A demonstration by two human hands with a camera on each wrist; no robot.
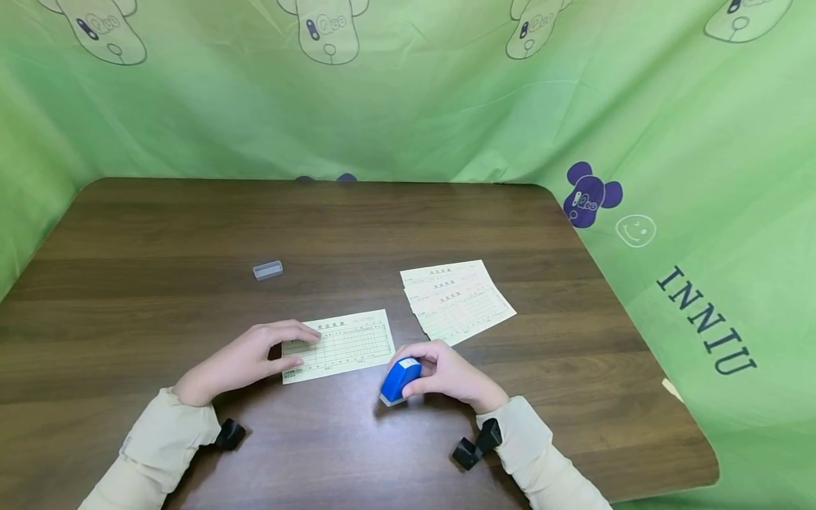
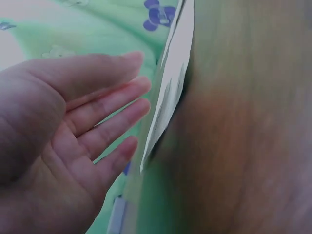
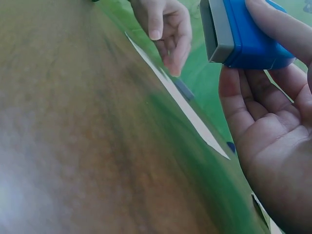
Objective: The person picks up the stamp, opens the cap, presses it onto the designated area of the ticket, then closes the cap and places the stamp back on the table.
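Observation:
My right hand [image 1: 446,372] holds a blue stamp [image 1: 400,379] between thumb and fingers, just off the near right corner of a printed slip [image 1: 350,343]. In the right wrist view the grey stamping end of the stamp [image 3: 253,39] faces away from the palm, raised above the table. My left hand [image 1: 255,358] is at the left end of the slip, its fingers extended over the paper. From the left wrist view, fingers [image 2: 114,102] look relaxed and hold nothing; whether they touch the slip I cannot tell.
Several similar slips [image 1: 465,304] overlap in a fanned pile at the right. A small clear cap [image 1: 268,270] lies farther back at the left. The brown wooden table [image 1: 191,234] is bounded by a green printed curtain [image 1: 408,120] behind and at the sides.

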